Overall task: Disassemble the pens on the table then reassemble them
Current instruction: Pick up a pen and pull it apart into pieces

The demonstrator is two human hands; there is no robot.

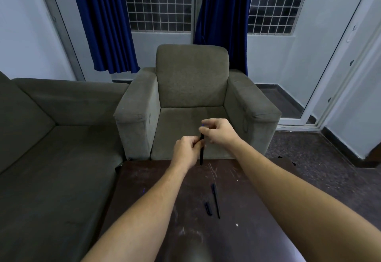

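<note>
Gripping black pen barrel (201, 154) upright above table (257, 189): L hand (186, 150) at mid, R hand (216, 131) pinching its top end. Second pen (216, 201) & cap (208, 208) lie side by side on tabletop, near each other.

Open tabletop (237, 195) either side of the loose pen (215, 201) and cap (208, 208); armchair (191, 80) close behind the far edge.

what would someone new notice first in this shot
Mid-frame, the left hand grips a black pen held upright while the right hand pinches its top. Nearer, on the dark table, lie a long pen part and a short pen part; a grey armchair stands behind.
</note>
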